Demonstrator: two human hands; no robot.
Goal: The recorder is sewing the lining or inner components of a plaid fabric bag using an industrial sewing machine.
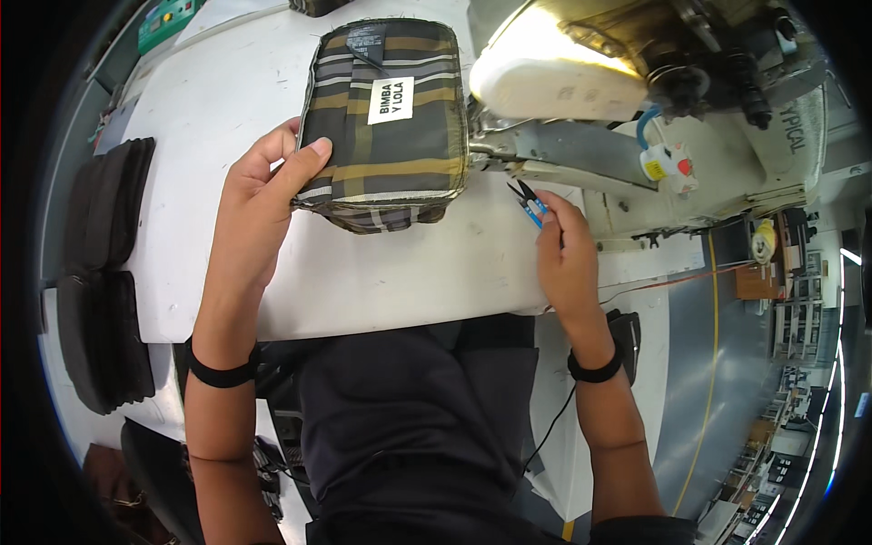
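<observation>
A boxy plaid fabric pouch (409, 150), dark with olive and white bands, is held up over the white table by my left hand (272, 177). My left thumb lies on its face near the lower left corner, and the other fingers go behind it. A white label (391, 100) sits on the pouch's upper part. My right hand (565, 241) grips blue thread snips (529, 204); their dark blades point up and left, apart from each other. The snips are to the right of the pouch and do not touch it.
A sewing machine (563, 82) with a lit lamp stands at the upper right, its narrow arm close to the pouch's right edge. Stacks of dark padded pieces (104, 336) lie at the left. A green box (168, 25) is at the far left corner of the white table (363, 291).
</observation>
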